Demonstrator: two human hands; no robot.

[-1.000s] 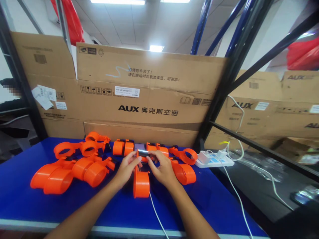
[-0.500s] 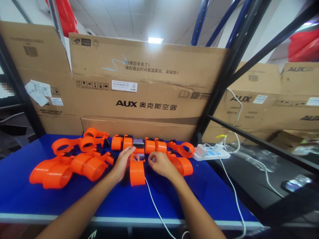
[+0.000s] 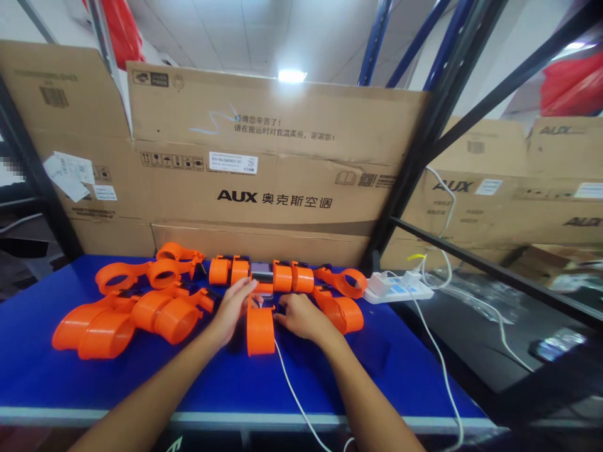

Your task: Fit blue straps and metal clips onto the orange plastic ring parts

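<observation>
In the middle of the blue table, my left hand (image 3: 235,309) is closed on the left side of an orange plastic holder (image 3: 260,331) with a wide ring at its near end. Its fingers wrap the upper part and the thumb points to the far side. My right hand (image 3: 303,316) has curled fingers at the holder's right edge; whatever they pinch is hidden. A white cable (image 3: 292,378) runs from beside the holder toward the front edge. Just beyond the hands lies a small device with a grey screen (image 3: 261,269), between other orange ring holders (image 3: 288,276).
Several orange ring holders (image 3: 107,334) lie at the left, and more (image 3: 346,314) at the right. A white power strip (image 3: 400,287) with plugs and cables sits at the table's right end. A tall cardboard sheet (image 3: 277,169) stands behind, beside a black metal post (image 3: 400,163).
My right hand has moved slightly down and left, its fingertips now closer to the holder. The held holder's ring has shifted a little nearer. My left hand stays almost in place.
</observation>
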